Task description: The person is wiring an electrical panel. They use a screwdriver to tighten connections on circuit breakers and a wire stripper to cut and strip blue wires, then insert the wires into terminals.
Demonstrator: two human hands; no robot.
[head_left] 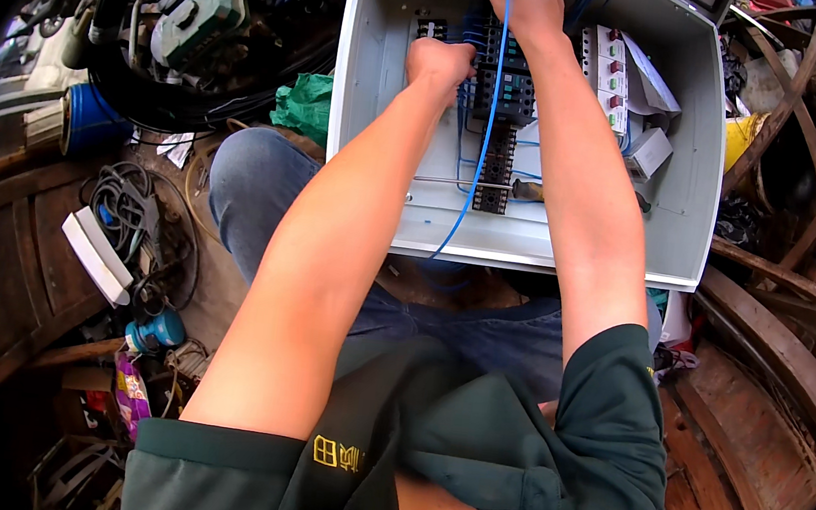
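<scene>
Overhead, two hands (438, 62) (527, 2), one blue wire (490, 113)

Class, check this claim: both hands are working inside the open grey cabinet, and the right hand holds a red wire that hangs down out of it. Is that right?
Not quite. In the head view the wire in the right hand is blue, not red. The rest stands: both hands, the left hand too, are inside the open grey cabinet, and the wire hangs out of it.
</scene>
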